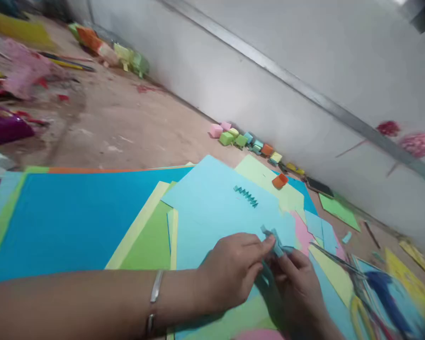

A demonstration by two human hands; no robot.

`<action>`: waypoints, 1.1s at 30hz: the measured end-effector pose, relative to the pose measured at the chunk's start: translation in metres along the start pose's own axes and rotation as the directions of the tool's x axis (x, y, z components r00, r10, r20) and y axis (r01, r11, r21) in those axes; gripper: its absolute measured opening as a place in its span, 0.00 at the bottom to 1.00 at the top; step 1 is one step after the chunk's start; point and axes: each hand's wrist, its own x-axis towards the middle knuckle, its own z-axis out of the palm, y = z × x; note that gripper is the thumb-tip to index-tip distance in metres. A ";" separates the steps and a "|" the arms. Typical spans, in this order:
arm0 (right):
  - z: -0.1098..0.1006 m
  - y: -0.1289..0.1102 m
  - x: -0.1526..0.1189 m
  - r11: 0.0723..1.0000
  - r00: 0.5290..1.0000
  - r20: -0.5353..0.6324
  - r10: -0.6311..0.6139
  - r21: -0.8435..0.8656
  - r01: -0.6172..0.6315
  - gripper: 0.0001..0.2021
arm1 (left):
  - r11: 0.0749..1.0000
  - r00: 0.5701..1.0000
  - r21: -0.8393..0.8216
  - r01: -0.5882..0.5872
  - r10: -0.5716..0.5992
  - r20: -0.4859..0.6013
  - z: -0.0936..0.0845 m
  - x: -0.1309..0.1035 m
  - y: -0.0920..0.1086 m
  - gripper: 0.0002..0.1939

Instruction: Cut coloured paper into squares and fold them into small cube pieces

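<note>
A small folded piece of light blue paper [276, 243] is held between both hands over the sheets. My left hand [233, 269], with a silver bracelet at the wrist, pinches its upper left side between thumb and fingers. My right hand [297, 283] grips the lower right side with its fingers curled around it. Light blue sheets [205, 203] lie beneath. A dark green zigzag paper strip [246, 196] rests on them just beyond my hands, and a small orange paper piece [279, 181] sits on a pale green sheet [260, 174].
Small coloured paper cubes [226, 138] line the wall's base near a phone [319, 187]. Scissors [361, 283] lie at the right. Large blue sheets [81, 212] spread left. Pink netting [28, 68] and a purple object [7, 125] are farther left.
</note>
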 end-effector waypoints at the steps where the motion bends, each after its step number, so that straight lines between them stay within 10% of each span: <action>1: -0.002 -0.002 0.001 0.999 1.000 0.009 -0.026 -0.046 0.026 0.17 | 1.000 1.000 -0.001 0.003 -0.003 0.000 0.000 0.002 -0.001 0.25; 6: -0.011 -0.017 0.008 0.836 0.952 0.105 -0.287 -0.457 0.303 0.16 | 0.988 0.989 -0.070 0.136 -0.140 -0.054 -0.002 0.011 -0.002 0.23; 14: -0.029 -0.027 0.033 0.059 0.699 0.439 -0.565 -0.823 0.565 0.06 | 0.921 0.929 -0.171 0.351 -0.365 -0.057 -0.008 0.017 -0.001 0.13; 24: -0.043 -0.044 0.007 -0.017 0.706 0.539 -0.459 -0.800 0.600 0.17 | 0.927 0.932 -0.129 0.352 -0.360 -0.043 -0.011 0.016 0.003 0.12; 33: -0.180 -0.121 -0.010 -0.106 0.699 -0.025 -0.715 -0.984 -0.143 0.16 | 0.936 0.935 -0.049 0.348 -0.351 -0.051 -0.014 0.016 -0.004 0.13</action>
